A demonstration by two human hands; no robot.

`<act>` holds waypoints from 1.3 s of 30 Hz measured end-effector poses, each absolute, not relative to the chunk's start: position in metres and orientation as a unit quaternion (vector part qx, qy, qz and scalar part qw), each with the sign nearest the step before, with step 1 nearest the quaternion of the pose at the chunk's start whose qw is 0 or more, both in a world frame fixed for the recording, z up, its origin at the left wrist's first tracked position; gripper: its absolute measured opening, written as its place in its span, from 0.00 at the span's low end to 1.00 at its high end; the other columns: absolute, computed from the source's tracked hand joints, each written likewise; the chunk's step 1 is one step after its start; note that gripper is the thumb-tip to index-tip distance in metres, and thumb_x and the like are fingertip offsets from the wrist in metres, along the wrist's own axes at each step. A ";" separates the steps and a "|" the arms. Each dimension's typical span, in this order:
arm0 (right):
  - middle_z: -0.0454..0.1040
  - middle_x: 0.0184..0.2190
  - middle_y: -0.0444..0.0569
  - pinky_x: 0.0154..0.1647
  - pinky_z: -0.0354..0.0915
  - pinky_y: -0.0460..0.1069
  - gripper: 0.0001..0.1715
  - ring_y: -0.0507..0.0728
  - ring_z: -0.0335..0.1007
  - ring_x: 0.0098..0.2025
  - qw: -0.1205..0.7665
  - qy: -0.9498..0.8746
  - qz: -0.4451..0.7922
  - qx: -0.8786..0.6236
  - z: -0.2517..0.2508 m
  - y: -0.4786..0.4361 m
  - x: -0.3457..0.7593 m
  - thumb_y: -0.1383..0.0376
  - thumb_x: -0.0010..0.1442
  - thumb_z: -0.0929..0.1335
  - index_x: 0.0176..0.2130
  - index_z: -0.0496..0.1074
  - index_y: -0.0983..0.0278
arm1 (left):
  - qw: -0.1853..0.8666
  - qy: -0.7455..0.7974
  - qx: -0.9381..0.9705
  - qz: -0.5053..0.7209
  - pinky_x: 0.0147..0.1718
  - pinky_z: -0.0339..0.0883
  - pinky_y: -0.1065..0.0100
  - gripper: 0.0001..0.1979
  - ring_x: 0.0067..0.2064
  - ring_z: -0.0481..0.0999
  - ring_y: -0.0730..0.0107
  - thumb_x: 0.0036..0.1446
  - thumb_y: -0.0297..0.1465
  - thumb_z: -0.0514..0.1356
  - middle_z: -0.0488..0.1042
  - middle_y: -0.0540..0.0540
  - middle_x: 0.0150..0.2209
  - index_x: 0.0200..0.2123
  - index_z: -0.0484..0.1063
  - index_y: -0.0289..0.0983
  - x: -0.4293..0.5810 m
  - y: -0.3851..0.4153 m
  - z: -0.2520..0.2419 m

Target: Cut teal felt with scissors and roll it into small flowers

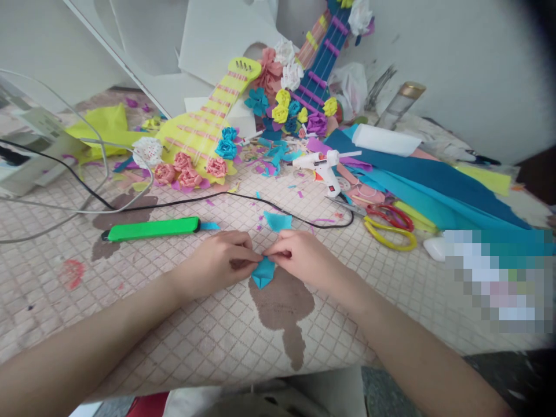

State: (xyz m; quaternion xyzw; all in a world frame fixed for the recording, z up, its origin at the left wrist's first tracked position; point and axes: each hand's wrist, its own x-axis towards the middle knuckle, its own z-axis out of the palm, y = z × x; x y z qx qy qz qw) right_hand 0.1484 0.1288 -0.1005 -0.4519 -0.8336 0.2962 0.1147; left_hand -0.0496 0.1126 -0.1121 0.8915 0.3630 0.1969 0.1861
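Observation:
My left hand (pixel 217 263) and my right hand (pixel 304 258) meet at the middle of the table, fingertips pinched together on a small folded piece of blue paper (pixel 263 273). The paper hangs below the pinch, just above the patterned tablecloth (pixel 182 324). Another loose blue paper scrap (pixel 278 220) lies just beyond my fingers. A green-handled tool (pixel 152 229) rests to the left of my left hand.
A white glue gun (pixel 324 167) with its black cord, red and yellow scissors (pixel 391 226), blue and yellow felt sheets (pixel 434 179), and two paper guitars (pixel 204 124) trimmed with paper flowers crowd the far side. A white machine (pixel 30 150) sits at far left.

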 end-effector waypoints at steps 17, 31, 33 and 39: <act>0.73 0.27 0.45 0.30 0.59 0.45 0.12 0.51 0.67 0.29 0.117 -0.831 0.300 -0.454 -0.102 0.130 0.149 0.73 0.53 0.67 0.32 0.79 0.60 | 0.095 0.329 0.930 0.137 0.31 0.61 0.67 0.09 0.31 0.67 0.71 0.57 0.29 0.53 0.70 0.47 0.30 0.33 0.74 0.39 -0.053 0.111 -0.103; 0.68 0.28 0.44 0.30 0.56 0.45 0.07 0.49 0.63 0.28 0.131 -0.844 0.272 -0.443 -0.105 0.129 0.148 0.72 0.53 0.67 0.31 0.76 0.62 | 0.127 0.342 0.919 0.150 0.34 0.63 0.66 0.08 0.33 0.69 0.69 0.57 0.28 0.53 0.71 0.47 0.31 0.34 0.73 0.38 -0.052 0.110 -0.106; 0.68 0.28 0.44 0.30 0.56 0.45 0.08 0.49 0.62 0.27 0.128 -0.845 0.272 -0.442 -0.105 0.128 0.148 0.72 0.53 0.67 0.29 0.75 0.62 | 0.133 0.343 0.916 0.158 0.34 0.63 0.67 0.08 0.33 0.69 0.70 0.57 0.28 0.53 0.71 0.46 0.31 0.33 0.73 0.37 -0.051 0.111 -0.107; 0.67 0.27 0.42 0.28 0.56 0.45 0.05 0.48 0.61 0.27 0.150 -0.829 0.291 -0.453 -0.105 0.128 0.145 0.71 0.52 0.68 0.30 0.73 0.63 | 0.155 0.356 0.903 0.186 0.33 0.63 0.68 0.07 0.33 0.70 0.70 0.56 0.28 0.54 0.71 0.47 0.30 0.31 0.72 0.36 -0.048 0.112 -0.109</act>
